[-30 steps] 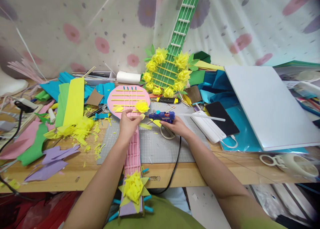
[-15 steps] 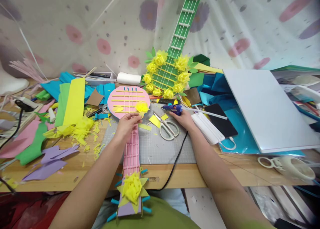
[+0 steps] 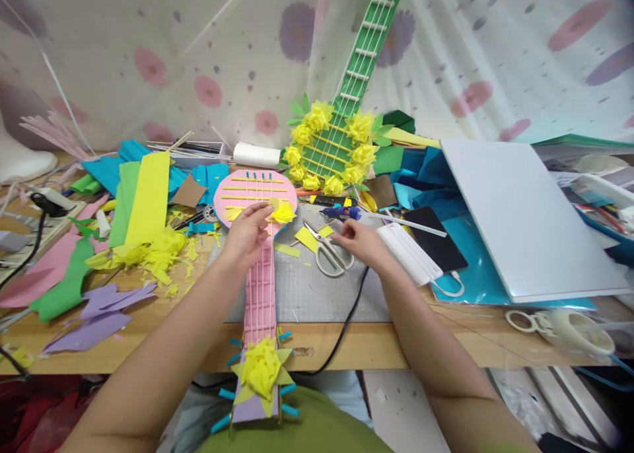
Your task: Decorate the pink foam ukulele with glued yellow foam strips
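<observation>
A pink paper guitar [image 3: 260, 288] lies with its round body on the mat and its neck toward me. Over the body's lower part is my left hand [image 3: 247, 235], fingers pinched beside a yellow paper flower [image 3: 283, 212]; whatever is between the fingertips is too small to make out. My right hand [image 3: 364, 242], fingers curled and nothing visible in them, is just below a blue glue gun [image 3: 341, 212], apart from it. Scissors [image 3: 333, 255] lie at its fingertips, over yellow paper pieces [image 3: 307, 239]. Another yellow flower [image 3: 261, 370] sits on the guitar's purple head.
A green guitar [image 3: 327, 149] ringed with yellow flowers leans at the back. Crepe paper scraps [image 3: 153, 255] crowd the left. On the right are a white power bank [image 3: 410, 251], a black phone-like slab [image 3: 436, 235] and a white board [image 3: 525, 222]. A black cord [image 3: 347, 327] crosses the table edge.
My right hand has come off the glue gun and moved down slightly toward the scissors. My left hand has shifted up, its fingers now higher beside the yellow flower.
</observation>
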`<state>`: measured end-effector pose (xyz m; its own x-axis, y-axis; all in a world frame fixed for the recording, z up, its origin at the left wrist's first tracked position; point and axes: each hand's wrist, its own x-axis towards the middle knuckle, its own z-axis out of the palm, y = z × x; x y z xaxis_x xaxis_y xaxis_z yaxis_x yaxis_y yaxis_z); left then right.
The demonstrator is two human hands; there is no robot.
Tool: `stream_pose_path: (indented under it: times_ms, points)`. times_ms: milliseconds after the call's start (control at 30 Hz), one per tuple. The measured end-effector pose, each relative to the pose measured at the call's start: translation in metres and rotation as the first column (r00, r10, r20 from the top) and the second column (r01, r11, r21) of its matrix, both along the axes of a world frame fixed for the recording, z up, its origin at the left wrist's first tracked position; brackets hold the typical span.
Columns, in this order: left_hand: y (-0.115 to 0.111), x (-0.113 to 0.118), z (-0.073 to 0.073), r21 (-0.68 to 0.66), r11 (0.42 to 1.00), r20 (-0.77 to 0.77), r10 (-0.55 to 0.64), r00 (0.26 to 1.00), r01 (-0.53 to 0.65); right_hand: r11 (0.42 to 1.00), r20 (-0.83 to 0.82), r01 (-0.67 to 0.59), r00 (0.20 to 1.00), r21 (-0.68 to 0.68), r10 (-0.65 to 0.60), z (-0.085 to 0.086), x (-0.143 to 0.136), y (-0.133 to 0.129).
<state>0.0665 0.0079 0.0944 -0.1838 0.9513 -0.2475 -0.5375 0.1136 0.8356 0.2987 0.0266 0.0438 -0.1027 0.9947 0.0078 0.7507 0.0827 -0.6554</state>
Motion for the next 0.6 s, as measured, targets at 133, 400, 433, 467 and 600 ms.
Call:
stream_pose_path:
  times_ms: [133,400,433,467,600]
  points:
    - [-0.001,0.016,0.005,-0.066,0.992,0.121,-0.102,0.987,0.111,0.986,-0.571,-0.161,0.807,0.034,0.151,0.008,-0.047,0.0]
    - [0.007,0.032,-0.002,-0.096,0.991,0.34,-0.059,0.939,0.097,0.98,-0.939,-0.166,0.34,-0.113,-0.051,0.02,-0.1,0.005]
    - [0.008,0.033,-0.004,-0.089,0.992,0.36,-0.05,0.932,0.088,0.982,-0.948,-0.152,0.312,-0.114,-0.062,0.019,-0.103,0.007]
    - [0.01,0.034,-0.005,-0.085,0.993,0.376,-0.043,0.926,0.081,0.984,-0.955,-0.138,0.288,-0.115,-0.071,0.017,-0.105,0.008]
    - [0.013,0.039,-0.009,-0.088,0.994,0.383,-0.032,0.923,0.071,0.991,-0.964,-0.082,0.252,-0.108,-0.084,0.013,-0.113,0.015]
